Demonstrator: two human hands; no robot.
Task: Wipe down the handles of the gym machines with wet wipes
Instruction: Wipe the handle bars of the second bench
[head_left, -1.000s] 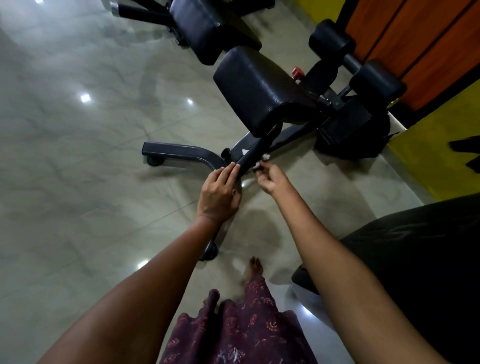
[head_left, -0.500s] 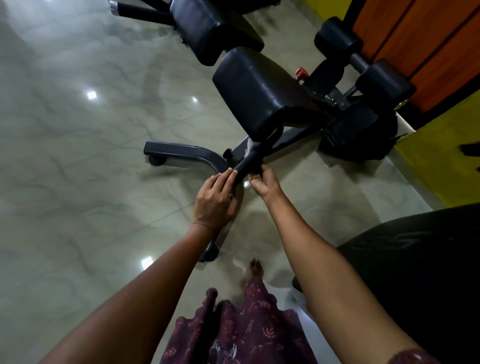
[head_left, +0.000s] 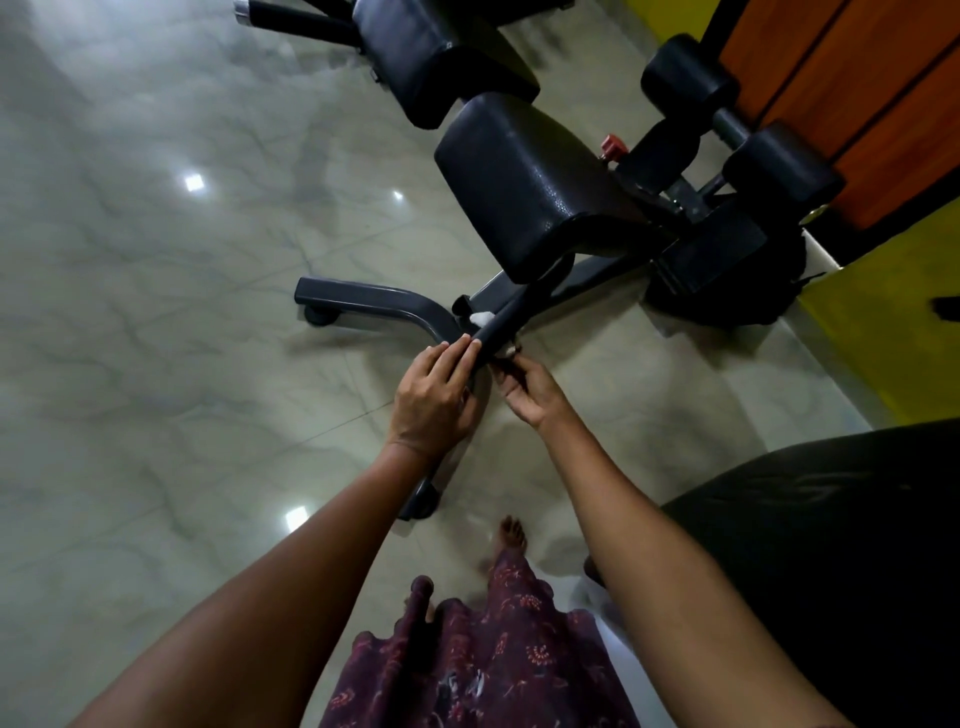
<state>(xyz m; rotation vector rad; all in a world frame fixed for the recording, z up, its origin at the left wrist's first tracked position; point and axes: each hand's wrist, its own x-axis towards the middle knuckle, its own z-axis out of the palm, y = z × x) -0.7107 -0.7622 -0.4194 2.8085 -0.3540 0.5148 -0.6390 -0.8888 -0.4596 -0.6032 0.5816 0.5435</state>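
A black foam-covered handle (head_left: 511, 317) sticks out toward me from under the seat pad (head_left: 524, 187) of a gym bench. My left hand (head_left: 431, 400) holds the handle's near end, its fingers laid over the top and the thumb below. My right hand (head_left: 530, 387) is on the handle's right side, just under it, and pinches a white wet wipe (head_left: 511, 353) against it. Only a small edge of the wipe shows at the fingertips. Another small white patch (head_left: 480, 317) shows on the handle's left side; I cannot tell whether it is wipe or a label.
The bench's dark base leg (head_left: 374, 301) with wheels lies on the glossy marble floor (head_left: 156, 312). Roller pads (head_left: 779, 161) stand at the right by an orange door (head_left: 857, 104). A second padded bench (head_left: 431, 52) is behind. A black cushion (head_left: 831, 545) lies at my right, and my bare foot (head_left: 514, 532) is below.
My right hand slid up the handle with the wipe, then came back down toward the near end. My left hand kept its hold on the handle's end.
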